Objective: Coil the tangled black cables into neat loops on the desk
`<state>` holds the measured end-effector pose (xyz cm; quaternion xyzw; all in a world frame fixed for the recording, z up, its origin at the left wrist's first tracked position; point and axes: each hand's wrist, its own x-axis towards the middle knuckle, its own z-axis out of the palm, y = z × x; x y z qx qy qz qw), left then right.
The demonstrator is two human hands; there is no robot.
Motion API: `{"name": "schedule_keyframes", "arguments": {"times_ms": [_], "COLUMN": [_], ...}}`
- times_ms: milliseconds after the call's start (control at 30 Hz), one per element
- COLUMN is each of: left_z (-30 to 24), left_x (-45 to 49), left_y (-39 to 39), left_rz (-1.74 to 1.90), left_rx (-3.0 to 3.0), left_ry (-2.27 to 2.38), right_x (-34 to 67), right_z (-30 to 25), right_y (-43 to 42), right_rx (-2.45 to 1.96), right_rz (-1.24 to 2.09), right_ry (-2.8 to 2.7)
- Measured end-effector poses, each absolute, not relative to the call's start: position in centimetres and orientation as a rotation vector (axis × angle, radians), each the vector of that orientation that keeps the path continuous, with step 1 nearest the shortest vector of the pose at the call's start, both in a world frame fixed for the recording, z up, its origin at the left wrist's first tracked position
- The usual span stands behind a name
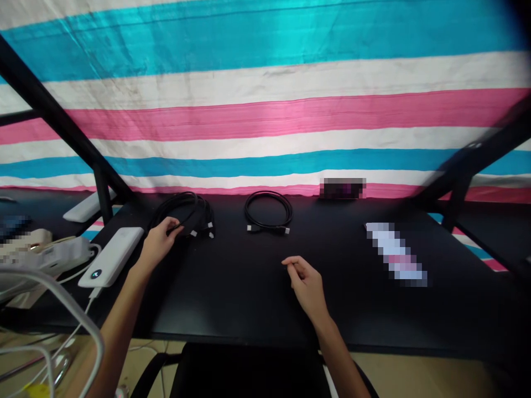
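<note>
Left grip (160, 243) pinches coiled cables (203, 213) near tabletop's (232, 301) far left corner; right grip (307, 284) half-open, empty. Best handled lightly, coils together, plugs (210, 225) unsnagged.

Behind the black table (215, 315) hangs a tarpaulin (265, 72) striped in blue, white and pink, flanked by slanting black metal bars (58, 121). At the table's left, a white power bank (116, 251) with a small round display has a white charging cable (95, 292) plugged into its near end, and a white power strip (62, 255) lies to its left. A pixelated dark object (342, 189) sits near the far edge, a pixelated pale one (394, 251) at the right, and a black chair (249, 370) at the near edge.
</note>
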<state>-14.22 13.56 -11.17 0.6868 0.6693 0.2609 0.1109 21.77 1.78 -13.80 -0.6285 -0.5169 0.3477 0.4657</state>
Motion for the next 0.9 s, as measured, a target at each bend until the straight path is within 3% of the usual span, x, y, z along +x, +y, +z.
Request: {"name": "schedule_keyframes", "arguments": {"times_ms": [400, 900], "left_z": [-10.7, -8.4], "left_x": [-14.0, -12.3], "left_y": [14.7, 13.0], "left_rz": [0.651, 1.337], "left_rx": [2.107, 1.944], "left_ry": [1.828, 1.86], "right_x": [22.0, 22.0], "right_z": [-14.7, -14.7], "right_y": [1.8, 1.7], "right_rx": [-1.59, -1.654], "right_rz": [0.788, 0.779], "right_ry": [-1.35, -1.4]}}
